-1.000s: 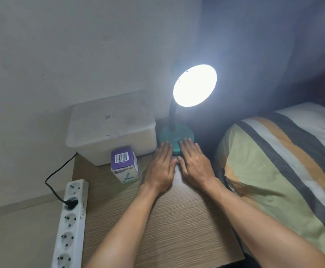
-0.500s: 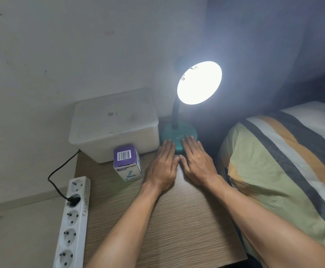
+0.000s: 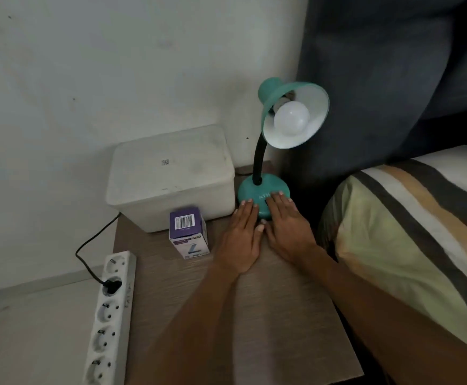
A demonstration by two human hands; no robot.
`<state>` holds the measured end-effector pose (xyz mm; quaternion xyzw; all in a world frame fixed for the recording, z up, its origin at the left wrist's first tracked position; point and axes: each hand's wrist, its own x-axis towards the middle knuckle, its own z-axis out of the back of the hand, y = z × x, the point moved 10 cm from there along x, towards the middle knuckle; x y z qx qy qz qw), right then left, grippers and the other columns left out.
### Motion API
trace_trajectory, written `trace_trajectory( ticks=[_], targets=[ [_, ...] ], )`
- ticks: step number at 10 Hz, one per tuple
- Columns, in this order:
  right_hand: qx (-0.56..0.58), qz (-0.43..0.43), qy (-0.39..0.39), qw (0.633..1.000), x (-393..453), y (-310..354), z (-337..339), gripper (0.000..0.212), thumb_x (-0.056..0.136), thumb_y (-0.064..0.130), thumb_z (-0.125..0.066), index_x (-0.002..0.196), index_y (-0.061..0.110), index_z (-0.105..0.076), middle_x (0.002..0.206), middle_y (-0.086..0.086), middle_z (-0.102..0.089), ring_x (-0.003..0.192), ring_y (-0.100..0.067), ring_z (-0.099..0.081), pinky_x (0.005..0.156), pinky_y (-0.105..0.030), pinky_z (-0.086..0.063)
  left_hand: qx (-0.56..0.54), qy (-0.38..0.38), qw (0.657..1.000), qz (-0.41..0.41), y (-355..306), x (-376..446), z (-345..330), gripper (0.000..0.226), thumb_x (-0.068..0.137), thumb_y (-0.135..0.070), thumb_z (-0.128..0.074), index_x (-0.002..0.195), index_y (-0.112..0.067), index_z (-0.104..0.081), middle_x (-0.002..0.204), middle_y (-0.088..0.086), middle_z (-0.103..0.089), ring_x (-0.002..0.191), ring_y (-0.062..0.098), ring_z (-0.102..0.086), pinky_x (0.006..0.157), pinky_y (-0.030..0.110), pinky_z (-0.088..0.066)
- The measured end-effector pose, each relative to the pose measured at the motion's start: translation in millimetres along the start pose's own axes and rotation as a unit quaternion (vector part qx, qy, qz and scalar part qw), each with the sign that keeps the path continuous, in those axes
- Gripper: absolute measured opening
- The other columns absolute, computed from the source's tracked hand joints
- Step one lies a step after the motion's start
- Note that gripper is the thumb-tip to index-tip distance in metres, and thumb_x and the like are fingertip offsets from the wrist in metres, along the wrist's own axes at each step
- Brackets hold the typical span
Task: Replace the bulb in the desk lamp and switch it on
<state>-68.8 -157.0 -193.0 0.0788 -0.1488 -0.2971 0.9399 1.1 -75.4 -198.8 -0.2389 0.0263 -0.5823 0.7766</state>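
one teal lamp (image 3: 264, 194), one unlit bulb (image 3: 291, 119), two hands on the bench (image 3: 268, 315).
our left hand (image 3: 239, 241) and right hand (image 3: 289, 232) lie flat, fingers straight and together, tips on the lamp base; one bulb box (image 3: 188, 232), one white tub (image 3: 171, 176), one power strip (image 3: 110, 318).

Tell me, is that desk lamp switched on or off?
Off. The bulb inside the lamp looks plain white, with no glow.

A white lidded plastic box (image 3: 171, 176) sits at the back of the wooden desk (image 3: 268, 315), against the wall. A white power strip (image 3: 110, 318) lies along the desk's left edge with one black plug (image 3: 112, 284) in it. A striped pillow (image 3: 410, 226) lies on the right.
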Motion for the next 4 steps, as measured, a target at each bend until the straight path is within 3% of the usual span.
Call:
trace_trajectory(
  ticks=[1, 2, 3, 4],
  targets=[
    [-0.012, 0.003, 0.023, 1.000, 0.8, 1.0, -3.4, 0.067, 0.094, 0.038, -0.031, 0.145, -0.004, -0.040, 0.149, -0.025, -0.043, 0.143, -0.037, -0.036, 0.118, -0.049, -0.029, 0.012, 0.009, 1.000, 0.001, 1.6, 1.1, -0.1, 0.065, 0.108, -0.045, -0.015, 0.156, -0.005, -0.034, 0.165, 0.013, -0.028, 0.155, 0.022, -0.019, 0.127, 0.036, -0.017],
    [-0.041, -0.006, 0.048, 0.998, -3.2, 0.0, -7.9, 0.068, 0.094, 0.035, -0.033, 0.151, -0.002, -0.030, 0.154, -0.025, -0.035, 0.146, -0.036, -0.029, 0.120, -0.049, -0.023, 0.044, 0.034, 0.998, -0.004, -2.7, -3.4, -2.2, 0.073, 0.106, -0.051, -0.003, 0.158, -0.005, -0.027, 0.167, 0.013, -0.022, 0.156, 0.022, -0.013, 0.128, 0.036, -0.012],
    [-0.036, -0.011, 0.051, 0.998, -14.6, 11.9, 5.0, 0.071, 0.095, 0.029, -0.050, 0.154, 0.003, -0.022, 0.159, -0.023, -0.026, 0.149, -0.035, -0.020, 0.122, -0.047, -0.019, 0.048, 0.055, 0.997, -0.011, -10.1, -12.5, 8.3, 0.073, 0.105, -0.054, -0.001, 0.160, -0.009, -0.017, 0.168, 0.010, -0.011, 0.157, 0.019, -0.005, 0.127, 0.037, -0.007],
    [-0.011, -0.028, 0.053, 0.998, -51.4, 11.2, 16.9, 0.071, 0.097, 0.033, -0.051, 0.155, 0.007, -0.021, 0.162, -0.018, -0.020, 0.151, -0.030, -0.014, 0.122, -0.046, -0.020, 0.023, 0.062, 0.997, -0.040, -24.2, -49.5, 15.2, 0.065, 0.107, -0.052, -0.011, 0.161, -0.016, -0.009, 0.168, 0.002, 0.001, 0.156, 0.013, 0.008, 0.125, 0.035, 0.007]
  ],
)
